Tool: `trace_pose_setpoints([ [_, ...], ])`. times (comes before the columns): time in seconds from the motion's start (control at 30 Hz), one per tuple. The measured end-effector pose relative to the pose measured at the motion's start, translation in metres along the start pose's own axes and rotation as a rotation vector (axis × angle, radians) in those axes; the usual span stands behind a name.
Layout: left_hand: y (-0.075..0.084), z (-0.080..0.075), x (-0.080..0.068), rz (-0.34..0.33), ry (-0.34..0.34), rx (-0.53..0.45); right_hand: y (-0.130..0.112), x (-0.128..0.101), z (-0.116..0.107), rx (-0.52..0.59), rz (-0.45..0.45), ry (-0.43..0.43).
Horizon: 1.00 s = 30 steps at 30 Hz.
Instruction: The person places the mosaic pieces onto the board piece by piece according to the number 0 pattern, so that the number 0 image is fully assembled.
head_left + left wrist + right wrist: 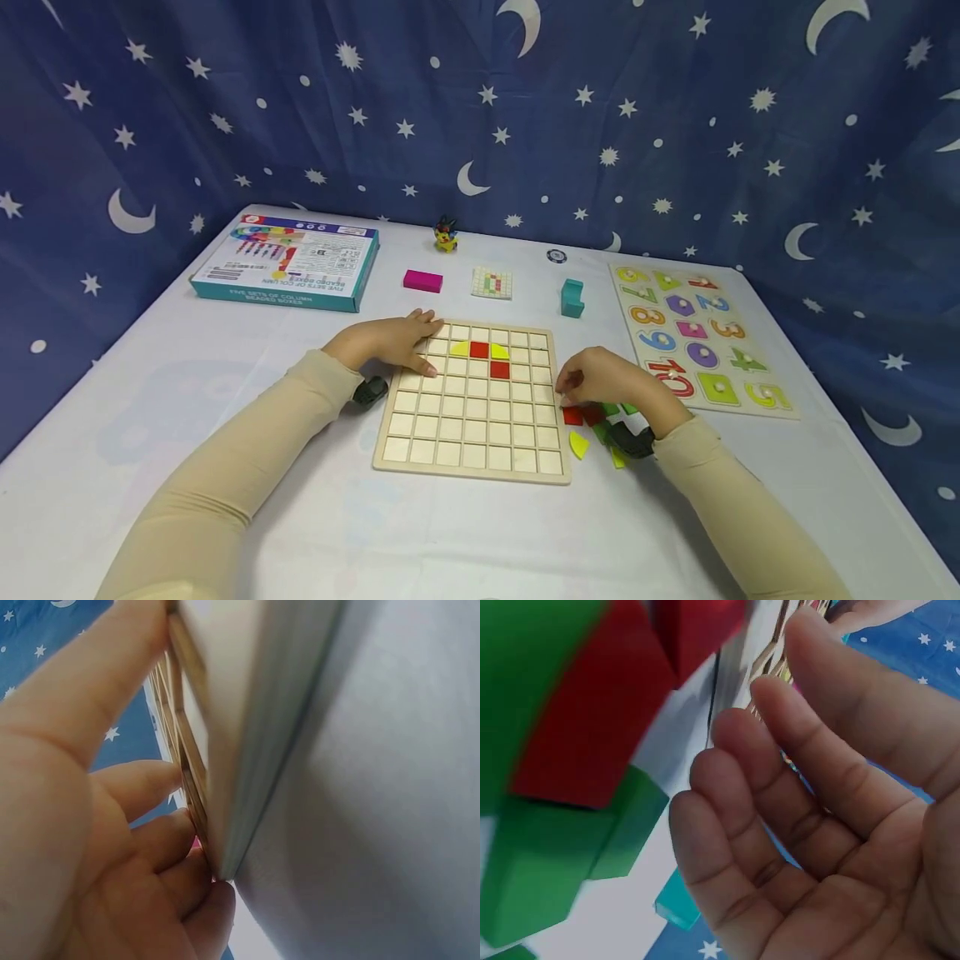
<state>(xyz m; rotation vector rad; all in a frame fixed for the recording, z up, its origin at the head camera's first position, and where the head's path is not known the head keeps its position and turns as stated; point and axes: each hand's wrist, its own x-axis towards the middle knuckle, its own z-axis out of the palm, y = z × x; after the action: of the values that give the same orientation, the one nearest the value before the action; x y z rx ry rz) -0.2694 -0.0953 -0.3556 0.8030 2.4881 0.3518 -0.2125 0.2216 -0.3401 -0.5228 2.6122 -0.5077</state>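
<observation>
A wooden grid board (450,429) lies on the table, with two red square tiles (499,369) and two yellow quarter-round tiles (459,348) in its upper cells. My left hand (390,342) rests on the board's upper left edge, fingers spread; the left wrist view has its thumb and fingertips along the wooden rim. By the board's right edge is my right hand (600,375), its fingers loosely bent with nothing seen between them in the right wrist view. Beneath and beside it lie loose red tiles (592,712), green tiles (540,862) and a yellow quarter-round tile (578,444).
Behind the board are a small patterned grid card (492,283), a magenta block (423,281), a teal block (572,298), a toy figure (446,235) and a round chip (557,256). A boxed set (292,262) lies back left, a number puzzle board (630,287) at right.
</observation>
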Motion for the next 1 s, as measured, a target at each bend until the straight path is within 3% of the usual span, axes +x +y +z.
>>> trace_pose_setpoints([
  [0.2, -0.001, 0.0, 0.0, 0.0, 0.0, 0.011, 0.002, -0.011, 0.008, 0.002, 0.041, -0.022],
  [0.57, -0.002, 0.002, 0.0, -0.004, 0.01, -0.002, -0.001, -0.015, 0.013, 0.002, 0.021, -0.006],
  [1.0, -0.002, 0.002, 0.001, -0.002, 0.015, -0.004, -0.001, -0.016, 0.002, -0.038, -0.02, -0.012],
])
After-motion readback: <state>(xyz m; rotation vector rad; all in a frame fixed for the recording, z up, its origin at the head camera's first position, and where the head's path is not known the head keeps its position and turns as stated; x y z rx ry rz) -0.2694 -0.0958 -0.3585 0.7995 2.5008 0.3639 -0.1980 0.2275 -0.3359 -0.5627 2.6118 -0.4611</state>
